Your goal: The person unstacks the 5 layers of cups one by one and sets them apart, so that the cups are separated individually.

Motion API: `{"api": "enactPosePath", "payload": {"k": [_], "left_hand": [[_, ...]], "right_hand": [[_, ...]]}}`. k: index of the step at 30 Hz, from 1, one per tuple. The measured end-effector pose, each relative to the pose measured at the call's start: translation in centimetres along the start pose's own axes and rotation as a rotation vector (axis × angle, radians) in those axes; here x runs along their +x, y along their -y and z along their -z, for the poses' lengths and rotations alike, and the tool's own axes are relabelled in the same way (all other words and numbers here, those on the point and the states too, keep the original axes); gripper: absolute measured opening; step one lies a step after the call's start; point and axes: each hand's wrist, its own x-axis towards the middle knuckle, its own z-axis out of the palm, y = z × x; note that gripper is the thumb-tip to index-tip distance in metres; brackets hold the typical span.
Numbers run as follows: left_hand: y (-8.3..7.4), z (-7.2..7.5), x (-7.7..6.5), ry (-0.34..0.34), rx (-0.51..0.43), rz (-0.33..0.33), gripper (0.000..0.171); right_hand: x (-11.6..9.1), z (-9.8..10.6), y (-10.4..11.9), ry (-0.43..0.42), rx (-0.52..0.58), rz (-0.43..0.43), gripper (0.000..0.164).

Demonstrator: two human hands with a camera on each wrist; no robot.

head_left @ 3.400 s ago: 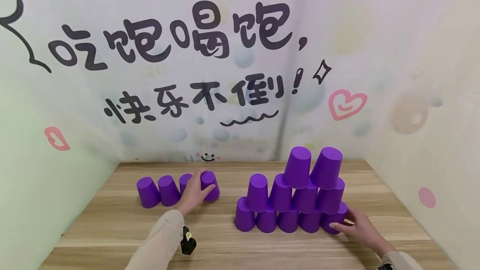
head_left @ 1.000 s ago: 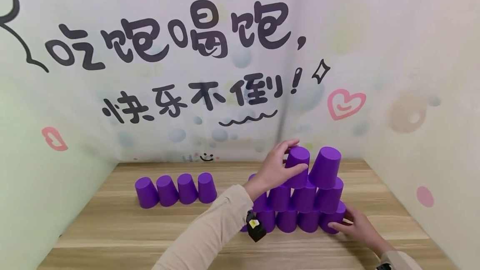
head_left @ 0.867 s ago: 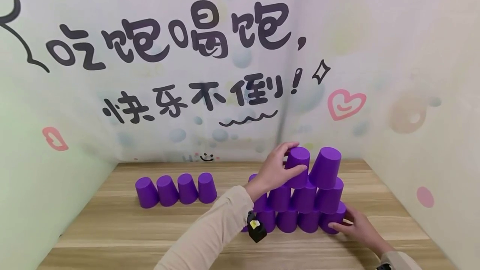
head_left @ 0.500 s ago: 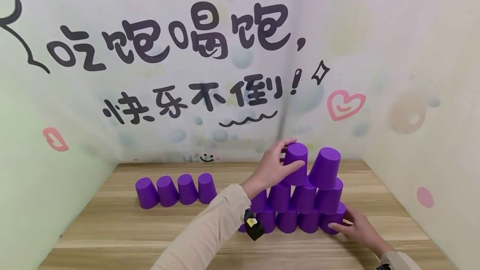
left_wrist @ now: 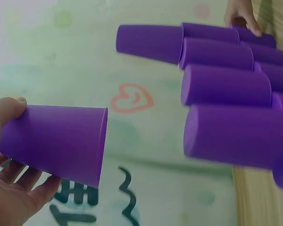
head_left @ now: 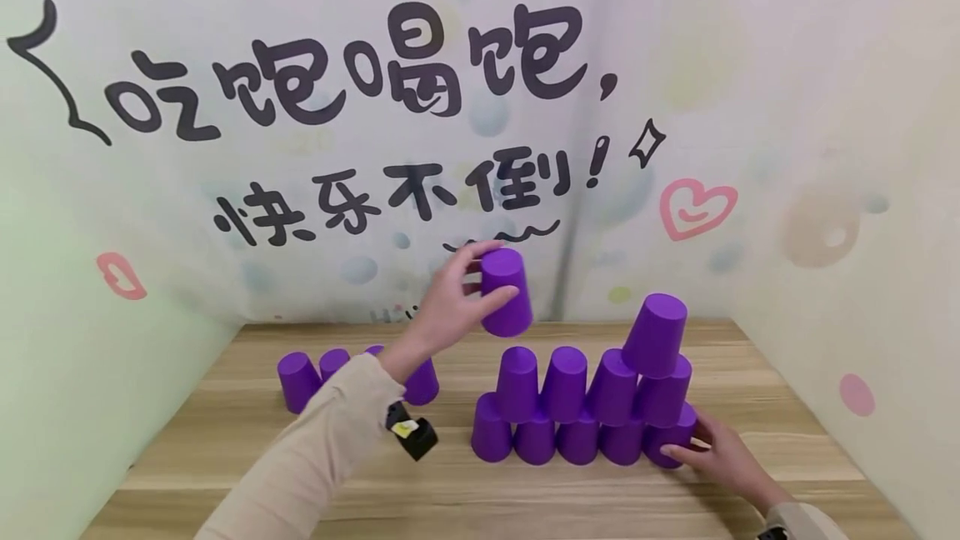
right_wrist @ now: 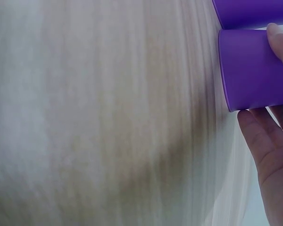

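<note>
Your left hand (head_left: 450, 302) is clamped on one purple cup (left_wrist: 56, 141), thumb on one side and fingers on the other; that cup is in the air, base up, apart from the stack and showing above its left part in the head view. Your right hand (head_left: 727, 452) holds the end cup (head_left: 670, 432) of the bottom row of five, thumb on its near face and fingers at its outer side; four cups stand above as a middle row, and a single top cup (head_left: 656, 336) sits over its right end; another short row (head_left: 298, 382) stands at the left of the wooden table (head_left: 465, 498), partly hidden by your sleeve (head_left: 322, 440).

The cup you lift looks like thin plastic, so expect it to be light, fairly stiff, with a little give in the wall; it should not break easily, but its smooth skin may slip; since it narrows towards the base, a hold near the top is likely to slide off; take it around mid-wall, gently; keep the pressure on the end cup light too, as the unglued-looking tiers could shift with a small nudge.
</note>
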Motion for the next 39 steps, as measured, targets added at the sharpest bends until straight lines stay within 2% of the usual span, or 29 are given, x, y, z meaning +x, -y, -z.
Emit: {"api": "enactPosePath", "payload": {"k": [4,8,14,20,24,29,35,39], "left_hand": [[2.1,2.8,-0.5,-0.053,0.024,0.009,0.053],[3.8,5.9,-1.9,-0.097,0.07,0.047,0.055],[6.4,10.0,-5.6,-0.153,0.208,0.126,0.055],[9.4,13.0,-10.0,-0.252,0.342,0.2,0.053],[10.8,14.4,-12.2,-0.279,0.377,0.258,0.054],[12.9,15.5,-14.3,-0.285,0.424,0.297,0.055],[15.3,15.9,-16.2,-0.286,0.434,0.378,0.058],[16.7,15.8,-17.0,-0.313,0.444,0.394,0.057]], "right_hand": [[0.0,0.2,0.1,0.0,-0.002,0.002,0.06],[0.0,0.2,0.1,0.0,-0.001,0.008,0.058],[0.0,0.0,-0.1,0.002,0.033,0.04,0.055],[0.0,0.1,-0.2,0.005,0.038,0.04,0.055],[0.0,0.1,-0.2,0.004,0.034,0.045,0.055],[0.0,0.1,-0.4,0.004,0.026,0.037,0.055],[0.0,0.0,-0.5,-0.002,0.018,0.03,0.055],[-0.1,0.1,-0.5,-0.008,0.019,0.032,0.056]]}}
